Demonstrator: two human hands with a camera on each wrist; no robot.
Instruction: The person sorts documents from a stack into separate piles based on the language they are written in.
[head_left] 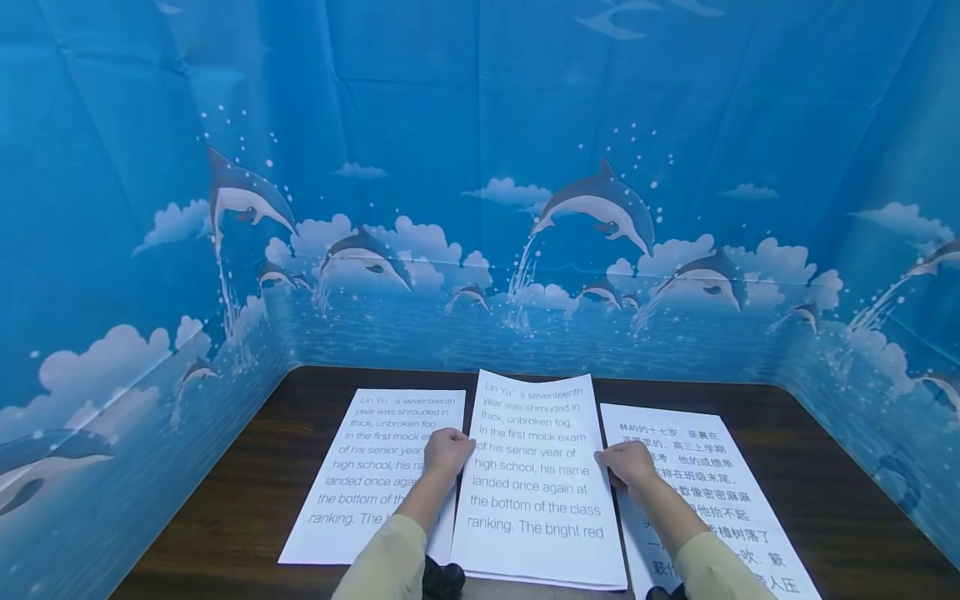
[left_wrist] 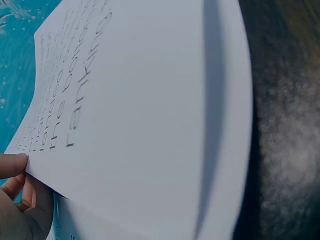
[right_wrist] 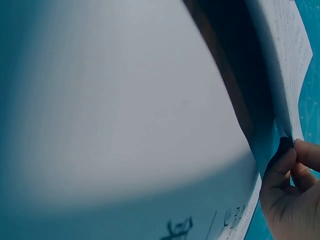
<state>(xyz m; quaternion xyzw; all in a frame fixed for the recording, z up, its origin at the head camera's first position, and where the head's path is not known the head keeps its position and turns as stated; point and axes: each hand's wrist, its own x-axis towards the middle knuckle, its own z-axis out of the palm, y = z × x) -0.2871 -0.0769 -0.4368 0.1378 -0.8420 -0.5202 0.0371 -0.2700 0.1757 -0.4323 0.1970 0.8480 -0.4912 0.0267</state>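
Observation:
Between my two hands is a sheet of paper (head_left: 531, 492) printed with large English text, bowed and raised off the table at its far end. My left hand (head_left: 447, 454) pinches its left edge, thumb on top, as the left wrist view shows on the printed sheet (left_wrist: 135, 115). On the opposite edge, my right hand (head_left: 628, 465) pinches the sheet between thumb and fingers; in the right wrist view that hand (right_wrist: 292, 192) grips the curved edge. Another white sheet edge shows beneath the raised one at the front.
A second English-text sheet (head_left: 352, 492) lies to the left, partly under my left forearm. To the right lies a sheet with Chinese text (head_left: 720, 492), partly covered by my right arm. The dark wooden table (head_left: 225, 467) meets a blue dolphin-print curtain (head_left: 420, 167) around its sides and back.

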